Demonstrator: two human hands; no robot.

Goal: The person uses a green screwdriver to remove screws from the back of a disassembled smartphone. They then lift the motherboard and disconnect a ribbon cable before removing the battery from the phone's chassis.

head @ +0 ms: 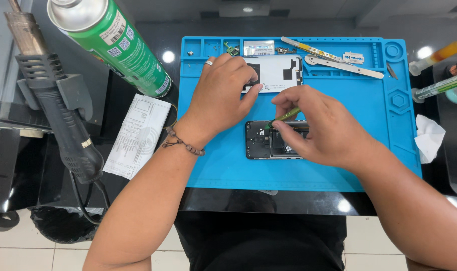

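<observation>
An opened black phone (268, 143) lies flat on the blue mat (223, 170), its back off and its dark insides showing. A slim green-handled tool (284, 117) slants down onto its upper edge. Just above lies a white back panel (281, 73) with black cut-outs, flat and partly covered.

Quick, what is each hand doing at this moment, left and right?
Left hand: fingers closed on the white panel.
Right hand: closed, pinching a thin green tool over the opened phone.
</observation>
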